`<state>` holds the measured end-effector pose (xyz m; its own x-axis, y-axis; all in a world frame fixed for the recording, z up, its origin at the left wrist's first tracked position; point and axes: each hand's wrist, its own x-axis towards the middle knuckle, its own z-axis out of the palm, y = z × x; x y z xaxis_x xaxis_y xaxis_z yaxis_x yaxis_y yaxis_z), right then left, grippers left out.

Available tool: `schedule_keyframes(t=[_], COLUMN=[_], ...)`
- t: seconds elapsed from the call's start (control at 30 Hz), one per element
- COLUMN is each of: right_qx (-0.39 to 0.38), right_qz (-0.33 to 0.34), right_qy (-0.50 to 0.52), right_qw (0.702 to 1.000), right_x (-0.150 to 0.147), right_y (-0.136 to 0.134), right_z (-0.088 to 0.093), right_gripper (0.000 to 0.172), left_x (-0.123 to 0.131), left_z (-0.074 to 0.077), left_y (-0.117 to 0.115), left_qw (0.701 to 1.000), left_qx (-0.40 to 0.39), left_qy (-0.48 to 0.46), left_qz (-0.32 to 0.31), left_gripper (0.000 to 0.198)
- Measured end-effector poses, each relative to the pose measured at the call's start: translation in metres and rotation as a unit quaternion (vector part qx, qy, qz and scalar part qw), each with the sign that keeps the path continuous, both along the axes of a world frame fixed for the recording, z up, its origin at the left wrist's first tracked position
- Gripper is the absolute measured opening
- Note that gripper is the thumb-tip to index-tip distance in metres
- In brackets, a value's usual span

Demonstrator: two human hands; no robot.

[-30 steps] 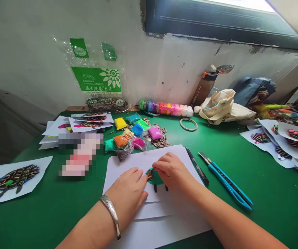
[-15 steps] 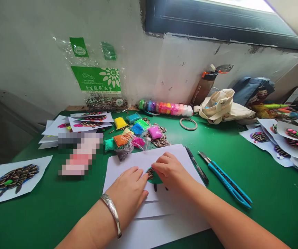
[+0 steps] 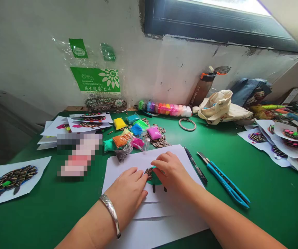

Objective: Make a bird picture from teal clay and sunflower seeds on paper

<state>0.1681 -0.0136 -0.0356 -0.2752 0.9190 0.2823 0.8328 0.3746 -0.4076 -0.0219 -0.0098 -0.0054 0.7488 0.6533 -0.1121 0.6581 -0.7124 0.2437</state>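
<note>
White paper sheets (image 3: pixel 174 221) lie stacked in front of me. On the top one is a flat green clay shape (image 3: pixel 154 179) with two short black clay legs (image 3: pixel 153 188) below it. Several striped sunflower seeds (image 3: pixel 149 173) sit at its left end. My left hand (image 3: pixel 128 186), a silver bangle at its wrist, rests flat on the paper, fingertips close by those seeds. Over the shape's right part, my right hand (image 3: pixel 171 173) bends with fingertips drawn together; anything between them is hidden. Beyond the paper lies a loose heap of sunflower seeds (image 3: pixel 160 141).
Bagged coloured clay (image 3: pixel 121 140) lies behind the paper. A pen (image 3: pixel 196 166) and a blue utility knife (image 3: pixel 225 181) lie at its right. Seed pictures sit left (image 3: pixel 16 180) and right (image 3: pixel 278 138). Farther back are a tape roll (image 3: pixel 187 125), bottle (image 3: pixel 202 90) and cloth bag (image 3: pixel 217 107).
My right hand's fingertips have lifted slightly off the seeds, baring more of the green shape's top edge. My left hand stays in place; the view has shifted slightly.
</note>
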Motion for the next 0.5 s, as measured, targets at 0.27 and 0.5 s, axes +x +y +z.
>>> schedule_keyframes(t=[0.27,0.5], right_qx=[-0.011,-0.013], right_qz=[0.008,-0.002], right_qy=[-0.04,-0.038], right_qw=[0.999,0.999], right_x=[-0.0018,-0.001], right_y=[-0.0033,-0.0021], right_z=[0.0026,0.003], right_gripper=[0.021,0.02], left_x=[0.0028,0.0046], left_z=[0.0015,0.0042], left_y=[-0.0025,-0.0027], left_qw=[1.0,0.999], left_qx=[-0.015,-0.026], left_qy=[0.016,0.028], left_qz=[0.004,0.002], left_gripper=[0.036,0.038])
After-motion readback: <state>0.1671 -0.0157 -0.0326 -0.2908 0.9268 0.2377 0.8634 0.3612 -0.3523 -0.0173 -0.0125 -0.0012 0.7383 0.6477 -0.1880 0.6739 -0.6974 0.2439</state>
